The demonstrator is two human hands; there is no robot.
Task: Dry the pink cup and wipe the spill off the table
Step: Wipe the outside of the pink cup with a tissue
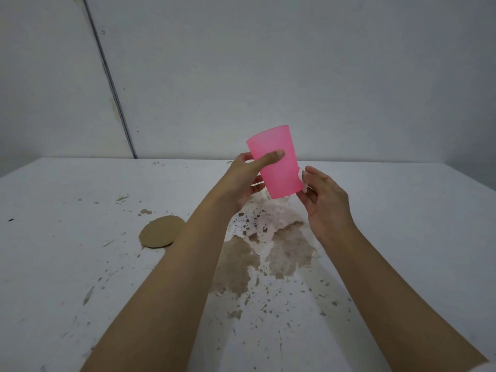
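Head view: pink cup (276,167) is held tilted, wider end up, in the air above the brown spill (268,251) on the table (402,210). Left hand (241,181) is clamped round it, thumb across the front wall. Curled fingers (306,173) of the right hand (324,200) are set against its lower wall. No cloth is seen; one is best fetched first, with the cup kept gripped by the left hand.
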